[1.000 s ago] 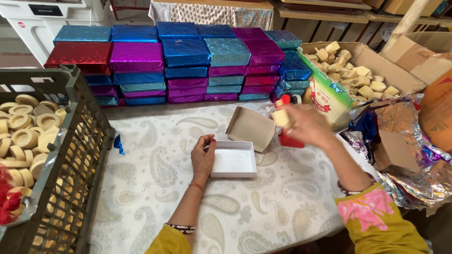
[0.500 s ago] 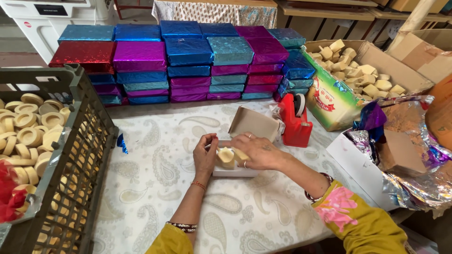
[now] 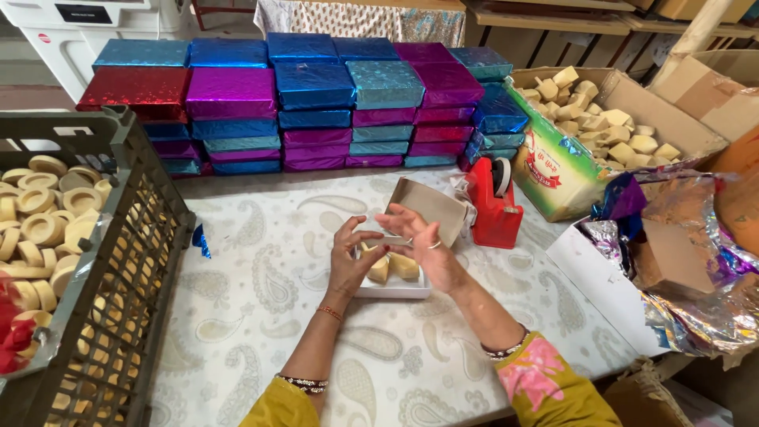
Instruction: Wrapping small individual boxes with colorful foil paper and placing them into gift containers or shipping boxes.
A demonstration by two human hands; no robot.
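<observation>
On patterned cloth (image 3: pixel 261 316), both hands' (image 3: pixel 352 265) grips flank boxed sweets (image 3: pixel 393 269).

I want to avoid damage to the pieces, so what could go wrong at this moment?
1. The pale wedge pieces lie loosely in the small white box; pressed by the left hand and right hand, they might crumble or tip out.
2. The box lid leans open beside the red tape dispenser; a nudge from the right hand could knock it.

The right hand (image 3: pixel 427 245), earlier raised near the red tape dispenser (image 3: pixel 494 207), now hovers over the white box (image 3: pixel 393 286). Pale wedge-shaped pieces (image 3: pixel 393 267) now lie inside it.
</observation>
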